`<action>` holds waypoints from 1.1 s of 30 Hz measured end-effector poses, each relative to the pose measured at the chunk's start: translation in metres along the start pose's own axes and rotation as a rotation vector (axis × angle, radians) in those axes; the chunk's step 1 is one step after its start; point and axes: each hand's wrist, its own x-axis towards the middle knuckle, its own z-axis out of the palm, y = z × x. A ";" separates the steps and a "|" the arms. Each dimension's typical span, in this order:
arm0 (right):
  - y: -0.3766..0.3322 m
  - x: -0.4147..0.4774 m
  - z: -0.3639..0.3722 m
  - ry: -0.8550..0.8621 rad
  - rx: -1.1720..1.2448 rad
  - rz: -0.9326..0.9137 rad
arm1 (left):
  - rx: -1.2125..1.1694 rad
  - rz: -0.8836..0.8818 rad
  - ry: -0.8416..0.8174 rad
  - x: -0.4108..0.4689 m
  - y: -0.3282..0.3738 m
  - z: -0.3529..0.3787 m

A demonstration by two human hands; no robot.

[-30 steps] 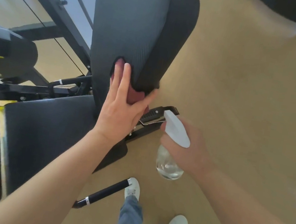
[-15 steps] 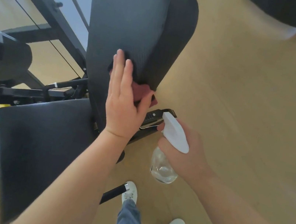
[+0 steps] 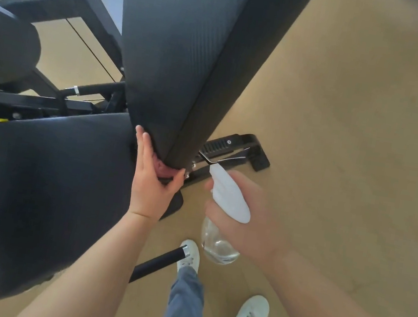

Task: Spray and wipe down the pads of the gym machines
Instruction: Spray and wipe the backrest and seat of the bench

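A tall black back pad (image 3: 182, 44) rises at the centre, and a flat black seat pad (image 3: 55, 188) lies below it at the left. My left hand (image 3: 152, 179) presses a small pink cloth (image 3: 162, 168) against the back pad's bottom edge, fingers straight along the pad and thumb hooked under the cloth. Most of the cloth is hidden by the hand and the pad. To the right, my right hand (image 3: 245, 219) grips a clear spray bottle (image 3: 218, 245) with a white trigger head (image 3: 229, 194), held off the pad.
Black frame bars and a round roller pad (image 3: 3, 51) stand at the left. A black handle bar (image 3: 158, 262) juts out below the seat, near my white shoes (image 3: 249, 312). A metal foot bracket (image 3: 242, 150) sits on the tan floor behind the bottle.
My left hand slid the cloth down the back pad from mid-height to its bottom edge. The view moved closer to the pad. The bottle hand stayed roughly in place.
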 end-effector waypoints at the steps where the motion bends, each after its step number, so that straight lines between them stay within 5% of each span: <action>1: 0.003 -0.001 0.003 -0.018 -0.012 0.002 | -0.051 -0.119 -0.021 -0.002 -0.007 0.000; 3: 0.005 -0.004 0.006 -0.033 -0.033 0.011 | -0.121 -0.243 -0.043 -0.002 -0.013 -0.001; 9: 0.005 -0.007 0.003 0.007 0.021 0.015 | 0.003 -0.204 -0.045 -0.018 0.000 -0.014; 14: -0.025 -0.009 0.009 -0.042 0.035 -0.037 | -0.233 -0.045 0.028 -0.025 0.049 -0.014; 19: -0.043 0.006 0.023 -0.078 -0.076 -0.093 | -0.195 0.070 0.108 0.017 0.074 -0.006; 27: -0.039 0.027 0.054 -0.087 -0.034 -0.032 | -0.447 -0.408 0.153 0.166 0.029 -0.036; 33: -0.071 0.046 0.094 -0.099 -0.088 0.005 | -0.540 -0.392 0.033 0.143 0.003 -0.038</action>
